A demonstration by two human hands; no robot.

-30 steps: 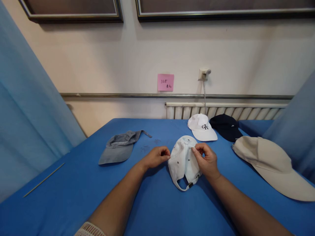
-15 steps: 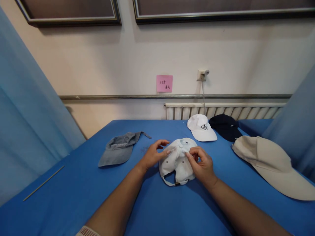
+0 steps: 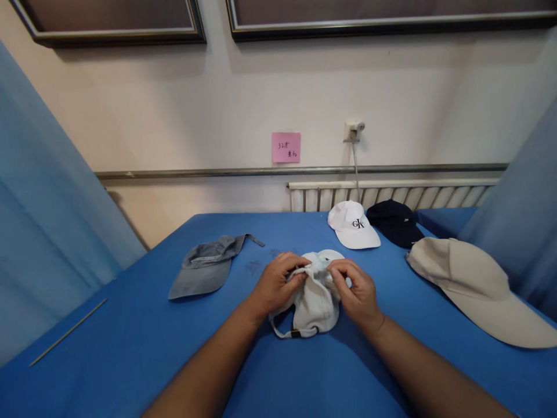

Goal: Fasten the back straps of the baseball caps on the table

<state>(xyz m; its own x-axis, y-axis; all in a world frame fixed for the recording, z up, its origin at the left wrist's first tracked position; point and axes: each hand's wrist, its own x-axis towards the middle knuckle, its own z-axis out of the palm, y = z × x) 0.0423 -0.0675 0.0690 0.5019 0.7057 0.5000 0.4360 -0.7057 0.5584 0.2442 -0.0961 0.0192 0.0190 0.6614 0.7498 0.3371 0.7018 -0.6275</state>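
A pale, nearly white baseball cap (image 3: 317,305) lies in front of me on the blue cover, its back strap and dark buckle facing me. My left hand (image 3: 278,283) pinches the crown's fabric on the left side, pulling it into a fold. On the crown's right side, my right hand (image 3: 354,290) is closed, thumb against forefinger, gripping the cloth. The cap's crown is creased and bunched between both hands, and its brim is mostly hidden behind it.
A grey cap (image 3: 209,267) lies to the left, with a thin stick (image 3: 67,332) farther left. Behind on the right are a white cap (image 3: 354,226) and a black cap (image 3: 394,222). A large beige cap (image 3: 474,284) rests at right on the blue-covered table (image 3: 174,360).
My left hand has gone from open fingers beside the cap to pinching its crown. The crown has crumpled into a fold, and the back strap has shifted left.
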